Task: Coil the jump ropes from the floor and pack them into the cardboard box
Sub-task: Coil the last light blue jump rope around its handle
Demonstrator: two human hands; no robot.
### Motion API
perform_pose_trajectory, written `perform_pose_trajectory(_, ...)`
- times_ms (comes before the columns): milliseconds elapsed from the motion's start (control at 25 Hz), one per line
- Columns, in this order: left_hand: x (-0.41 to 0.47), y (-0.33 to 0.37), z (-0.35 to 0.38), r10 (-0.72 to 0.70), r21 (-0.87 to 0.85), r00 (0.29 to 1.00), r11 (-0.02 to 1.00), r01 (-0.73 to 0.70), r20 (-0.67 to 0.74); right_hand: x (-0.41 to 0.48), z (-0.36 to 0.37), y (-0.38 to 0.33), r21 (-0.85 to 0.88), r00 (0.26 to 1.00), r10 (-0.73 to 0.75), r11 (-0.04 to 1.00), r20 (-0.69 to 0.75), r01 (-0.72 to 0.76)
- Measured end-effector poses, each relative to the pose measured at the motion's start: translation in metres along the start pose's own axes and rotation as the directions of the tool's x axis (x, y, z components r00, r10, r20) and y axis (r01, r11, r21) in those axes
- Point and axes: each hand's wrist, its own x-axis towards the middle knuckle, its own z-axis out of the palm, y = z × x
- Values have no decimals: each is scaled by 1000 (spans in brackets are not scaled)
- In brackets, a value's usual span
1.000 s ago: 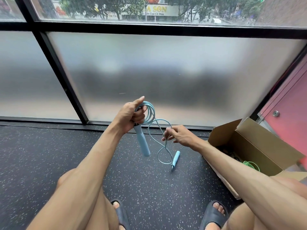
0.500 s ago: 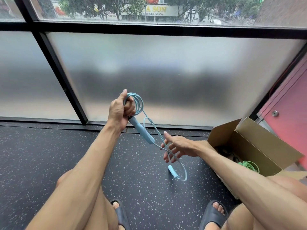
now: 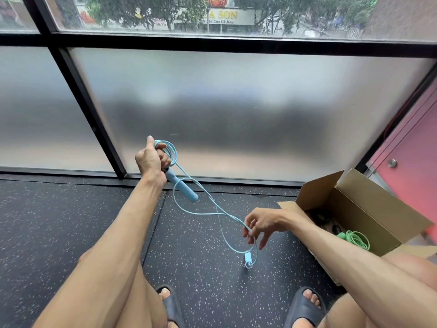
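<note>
My left hand (image 3: 153, 159) is raised and grips several coils of a light blue jump rope (image 3: 201, 209) together with one of its handles (image 3: 182, 188), which sticks down and to the right. The loose cord runs down to my right hand (image 3: 260, 226), whose fingertips pinch it low near the floor. The second blue handle (image 3: 247, 259) dangles just below that hand. An open cardboard box (image 3: 369, 209) stands at the right with a coiled green jump rope (image 3: 354, 240) inside.
Dark speckled rubber floor (image 3: 71, 221) stretches to the left. A frosted glass wall with black frames (image 3: 89, 119) stands straight ahead. A pink door (image 3: 411, 166) is behind the box. My knees and dark sandals (image 3: 305, 306) fill the bottom edge.
My left hand rose slightly with the coils. My right hand moved down and right along the cord and now pinches it near the hanging handle.
</note>
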Motion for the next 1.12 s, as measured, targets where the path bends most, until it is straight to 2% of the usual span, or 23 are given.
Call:
perform_pose_trajectory(160,1,-2,-2,17,26,999,1000,-16,-35,1,-6,4,-20,977,-33,999,-213,30)
perform_pose_trajectory(280,7,-2,-10,18,34,996,999,-15,-91,1,-10,12,-65,951,-64,997,-301,46)
perform_pose_trajectory(440,17,6,-26,14,52,982,999,-4,-188,-9,-13,11,-70,947,-107,993,-302,90)
perform_pose_trajectory(560,21,14,-35,38,69,977,997,-25,-208,-19,-15,5,96,947,-156,977,-282,189)
perform_pose_trajectory(640,19,14,-36,72,117,982,992,-52,-173,-25,-14,-3,170,936,-208,950,-284,262)
perform_pose_trajectory(760,8,9,-29,118,254,993,961,-107,-29,-31,-11,-15,132,906,-282,933,-317,336)
perform_pose_trajectory(880,-15,0,-19,106,500,957,834,-234,272,-38,-9,-28,99,886,-325,922,-331,375)
perform_pose_trajectory(1000,-46,-15,-2,-51,632,834,679,-374,549,-44,-9,-38,144,873,-356,896,-334,421)
perform_pose_trajectory(1120,-63,-37,11,-183,658,706,573,-489,684,-46,-7,-45,169,876,-344,893,-339,416)
